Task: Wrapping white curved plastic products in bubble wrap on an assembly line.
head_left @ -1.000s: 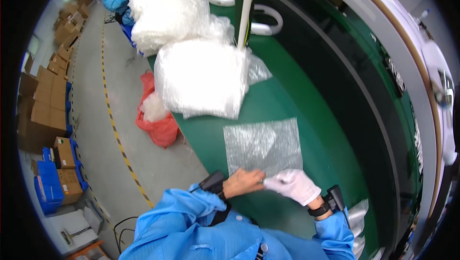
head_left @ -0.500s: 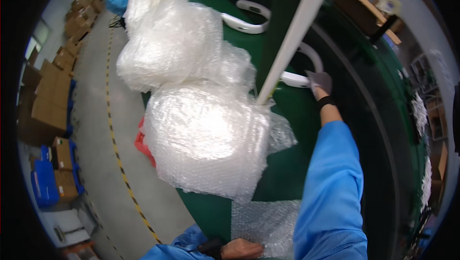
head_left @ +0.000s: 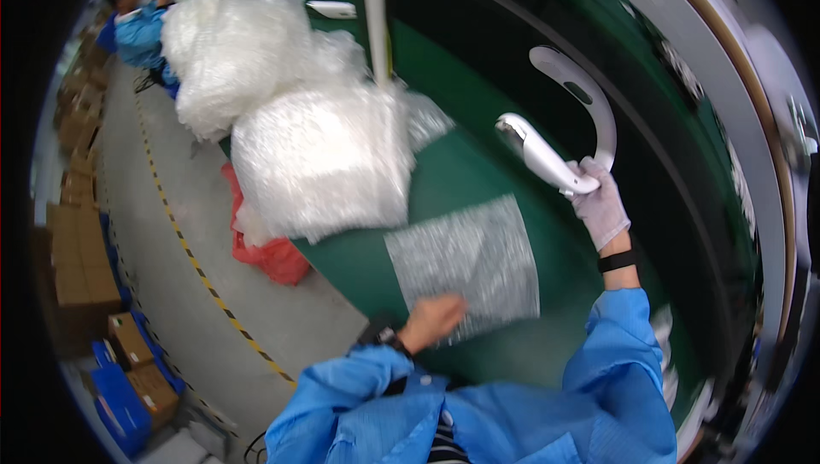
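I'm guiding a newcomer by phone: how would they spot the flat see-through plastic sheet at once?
Find the green table, then the big whitish heap of clear wrap on it. The plastic sheet lies below and to the right of that heap in the picture. Unlike the bulky, piled wrap, it is one flat, greyish piece with green showing through.

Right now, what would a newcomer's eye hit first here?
The big, shiny heap of bubble wrap on the upper-left part of the green table. Next, the curved white device held in the gloved right hand, right of centre. Below the middle, the bare left hand, blurred, is at the near edge of a flat clear sheet.
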A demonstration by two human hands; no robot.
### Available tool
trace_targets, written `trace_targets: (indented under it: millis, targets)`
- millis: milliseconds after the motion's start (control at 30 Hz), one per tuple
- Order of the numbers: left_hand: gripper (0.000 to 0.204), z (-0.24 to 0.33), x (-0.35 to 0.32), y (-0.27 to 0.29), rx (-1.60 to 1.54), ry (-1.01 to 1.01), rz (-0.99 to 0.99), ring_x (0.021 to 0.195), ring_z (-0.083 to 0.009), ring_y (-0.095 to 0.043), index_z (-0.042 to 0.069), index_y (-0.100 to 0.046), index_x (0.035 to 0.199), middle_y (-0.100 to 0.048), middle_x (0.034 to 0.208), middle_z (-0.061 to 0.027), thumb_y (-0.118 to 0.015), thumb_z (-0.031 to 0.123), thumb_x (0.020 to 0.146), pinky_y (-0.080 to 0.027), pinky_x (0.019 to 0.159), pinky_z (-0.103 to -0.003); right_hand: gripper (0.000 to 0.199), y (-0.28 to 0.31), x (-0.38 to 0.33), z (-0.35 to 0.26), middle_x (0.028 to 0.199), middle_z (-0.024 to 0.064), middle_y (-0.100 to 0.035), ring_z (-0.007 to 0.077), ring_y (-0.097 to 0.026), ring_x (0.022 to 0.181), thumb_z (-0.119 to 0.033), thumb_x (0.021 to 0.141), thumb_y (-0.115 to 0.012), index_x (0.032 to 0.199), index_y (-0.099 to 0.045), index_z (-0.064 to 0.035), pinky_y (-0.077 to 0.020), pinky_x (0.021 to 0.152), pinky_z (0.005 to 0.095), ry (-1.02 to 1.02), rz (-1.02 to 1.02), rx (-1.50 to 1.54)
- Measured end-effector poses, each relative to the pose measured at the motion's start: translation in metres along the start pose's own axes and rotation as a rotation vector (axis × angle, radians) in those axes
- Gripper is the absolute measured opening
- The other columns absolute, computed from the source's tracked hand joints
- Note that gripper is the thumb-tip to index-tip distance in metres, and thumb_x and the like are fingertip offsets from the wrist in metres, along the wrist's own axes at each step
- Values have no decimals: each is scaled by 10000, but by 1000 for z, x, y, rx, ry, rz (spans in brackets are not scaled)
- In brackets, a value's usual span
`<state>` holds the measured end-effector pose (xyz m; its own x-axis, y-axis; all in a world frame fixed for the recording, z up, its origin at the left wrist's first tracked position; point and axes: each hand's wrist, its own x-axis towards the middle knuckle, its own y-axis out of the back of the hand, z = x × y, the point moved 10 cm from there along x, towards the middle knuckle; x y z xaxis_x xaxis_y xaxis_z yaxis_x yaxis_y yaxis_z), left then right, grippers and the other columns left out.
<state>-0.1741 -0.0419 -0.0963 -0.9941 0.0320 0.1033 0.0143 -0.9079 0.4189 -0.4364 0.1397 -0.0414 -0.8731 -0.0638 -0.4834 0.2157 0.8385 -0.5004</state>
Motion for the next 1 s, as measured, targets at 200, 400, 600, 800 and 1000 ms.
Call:
trace_targets:
  millis: [200, 400, 600, 800, 1000]
  targets:
    - [156, 49, 27, 29, 99, 184, 213, 602, -302, -585, 23, -645, 837, -596, 708, -165, -616, 173, 803, -431, 538, -365, 107, 142, -179, -46, 638, -66, -437, 61, -431, 536, -218, 877, -530, 845, -512, -117, -368, 476, 192, 32, 124, -294]
    - [153, 82, 15, 8, 344, -78, 254, 625, -289, -599, 71, -658, 917, -608, 740, -125, -601, 178, 824, -456, 562, -372, 134, 215, -297, 80, 579, -59, -414, 47, -399, 446, -121, 819, -606, 793, -475, -118, -384, 422, 190, -289, 207, -32]
    - [213, 105, -10, -13, 351, -159, -32, 659, -311, -596, 92, -620, 1056, -589, 771, -114, -557, 116, 855, -474, 558, -374, 91, 214, -280, 147, 624, -16, -448, 94, -430, 476, -105, 850, -589, 834, -503, -79, -432, 482, 260, -35, 353, 333]
    - [303, 120, -21, -34, 602, -361, -12, 589, -268, -590, 100, -595, 1115, -544, 708, -95, -573, 62, 815, -472, 498, -350, 136, 187, -276, 182, 634, 19, -440, 113, -443, 482, -37, 853, -559, 823, -430, -70, -452, 490, 275, 67, 406, 188]
    - [383, 158, -28, -74, 700, -548, -9, 513, -239, -554, 98, -571, 1160, -519, 686, -63, -602, 60, 779, -457, 447, -336, 167, 159, -271, 159, 629, 11, -439, 96, -443, 479, -40, 834, -594, 835, -429, -66, -454, 477, 262, 137, 190, 8]
